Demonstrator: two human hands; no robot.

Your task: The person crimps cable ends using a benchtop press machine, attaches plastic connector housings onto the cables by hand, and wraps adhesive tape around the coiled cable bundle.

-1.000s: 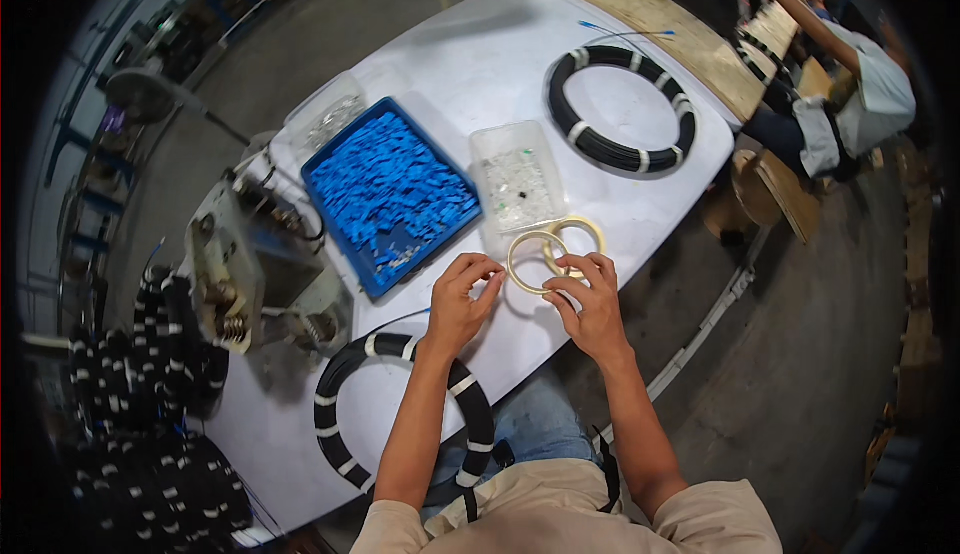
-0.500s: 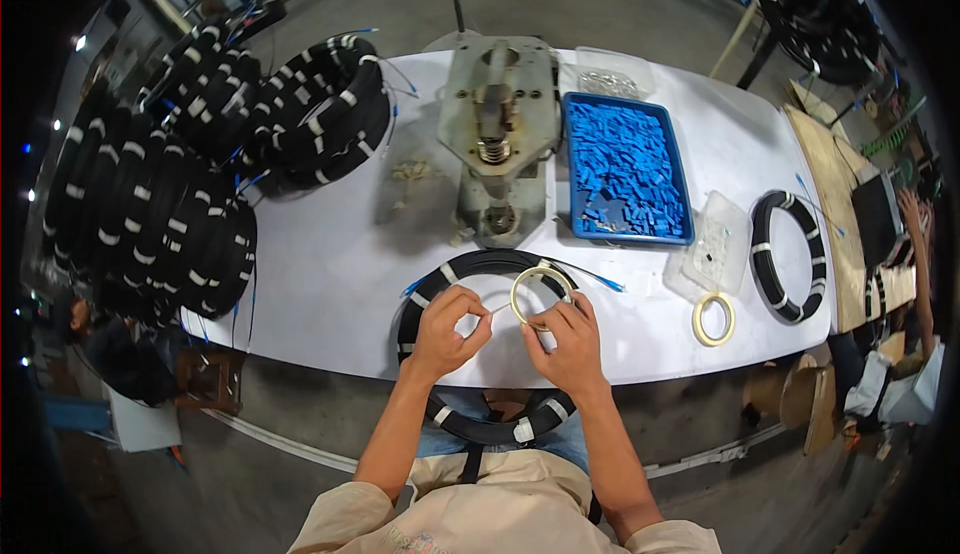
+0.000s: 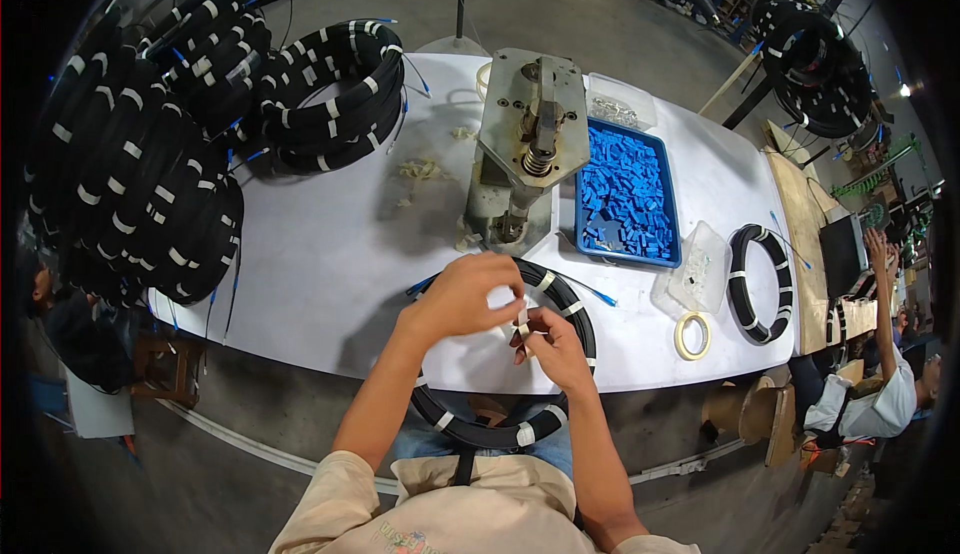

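A coil of black cable with white tape bands and blue ends lies over the table's front edge, partly above my lap. My right hand grips a roll of cream masking tape, turned nearly edge-on above the coil. My left hand is closed, its thumb and fingertips pinched against the tape at the roll's upper side. Whether a loose strip runs between these fingers is hidden. Another tape roll lies flat on the table to the right.
Beyond my hands stands a metal press. To its right are a blue tray of small blue pieces and clear plastic boxes. Stacked cable coils fill the left side; one coil lies far right. A co-worker is at right.
My left hand has moved up and right, against the tape roll. The roll has turned from face-on to nearly edge-on and sits slightly lower. The whole view has shifted a little.
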